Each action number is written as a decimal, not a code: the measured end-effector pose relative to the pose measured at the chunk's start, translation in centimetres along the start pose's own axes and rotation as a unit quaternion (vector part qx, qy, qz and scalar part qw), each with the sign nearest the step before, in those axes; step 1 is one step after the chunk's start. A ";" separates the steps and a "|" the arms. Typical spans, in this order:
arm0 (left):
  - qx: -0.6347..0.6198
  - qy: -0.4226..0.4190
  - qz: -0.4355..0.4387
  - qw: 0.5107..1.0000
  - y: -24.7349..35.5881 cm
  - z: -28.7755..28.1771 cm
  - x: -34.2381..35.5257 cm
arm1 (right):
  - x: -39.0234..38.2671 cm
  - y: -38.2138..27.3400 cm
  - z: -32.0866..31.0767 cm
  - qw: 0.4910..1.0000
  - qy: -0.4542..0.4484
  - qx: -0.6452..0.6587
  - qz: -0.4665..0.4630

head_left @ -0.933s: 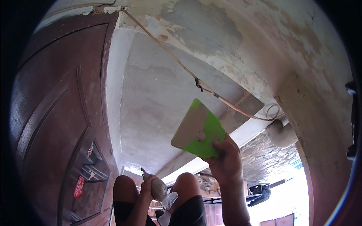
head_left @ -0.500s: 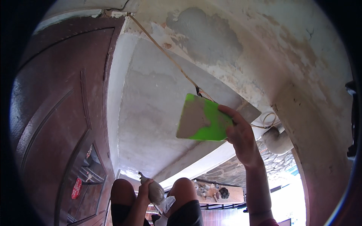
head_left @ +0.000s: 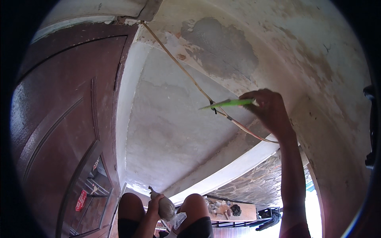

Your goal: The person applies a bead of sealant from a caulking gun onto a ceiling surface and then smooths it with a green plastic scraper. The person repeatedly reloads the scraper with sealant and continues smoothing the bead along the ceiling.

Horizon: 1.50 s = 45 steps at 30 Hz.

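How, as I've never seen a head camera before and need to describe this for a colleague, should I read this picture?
There is no machine here, only a person's two bare hands. The camera is worn on the head, so picture left is the person's left; its wide lens bends straight edges, most near the rim.

The left hand holds a bag of grey stuff between the knees. The right hand is raised, gripping a green plate that shows nearly edge-on.

Around them: a brown door at left, a cord stretched across, and a grey patch high up. On the table beyond the knees lies clutter too small to name.
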State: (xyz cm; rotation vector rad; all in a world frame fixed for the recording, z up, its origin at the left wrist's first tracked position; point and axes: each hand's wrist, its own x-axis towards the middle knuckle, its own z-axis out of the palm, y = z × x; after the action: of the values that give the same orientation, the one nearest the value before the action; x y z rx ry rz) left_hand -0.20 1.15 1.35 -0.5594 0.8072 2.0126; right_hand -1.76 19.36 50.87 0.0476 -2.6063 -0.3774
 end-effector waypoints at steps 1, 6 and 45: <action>0.001 0.003 0.003 1.000 0.0 0.0 -0.1 | 0.7 0.9 -0.1 0.999 0.021 0.007 -0.029; 0.015 0.030 0.000 0.999 0.4 0.0 -0.4 | 2.9 6.1 -0.6 0.999 0.016 0.044 0.023; 0.030 0.026 0.014 0.999 -0.2 0.2 0.0 | 6.2 14.0 0.6 0.988 0.117 -0.045 0.095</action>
State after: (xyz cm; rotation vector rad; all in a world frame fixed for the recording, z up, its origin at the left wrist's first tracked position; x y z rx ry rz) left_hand -0.05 1.41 1.44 -0.5708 0.9086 1.9989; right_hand -6.97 32.30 57.22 -0.1766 -2.3351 -0.3935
